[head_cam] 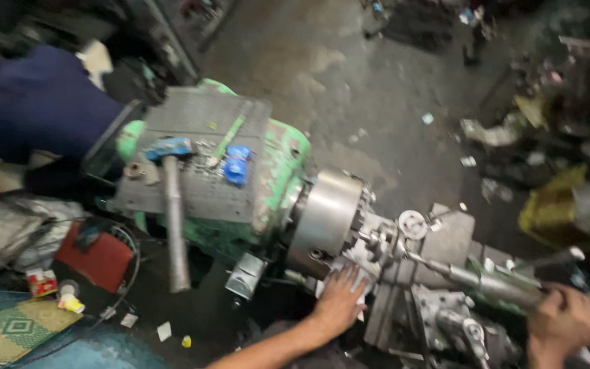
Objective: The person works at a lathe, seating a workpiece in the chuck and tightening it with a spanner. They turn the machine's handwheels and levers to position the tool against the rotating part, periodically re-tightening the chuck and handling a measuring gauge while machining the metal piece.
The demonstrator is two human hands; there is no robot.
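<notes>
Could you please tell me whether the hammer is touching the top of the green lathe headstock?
Touching. The head view shows the hammer lying with its head flat on the grey top of the green lathe headstock, its handle overhanging the front edge.

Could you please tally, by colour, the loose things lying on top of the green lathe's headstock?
Blue-headed hammer with a long grey handle: 1
Blue packet: 1
Green bar, lying aslant: 1
Total: 3
Small bits beside the hammer head are too blurred to count. The left hand rests flat below the chuck; the right hand is at the carriage.
</notes>
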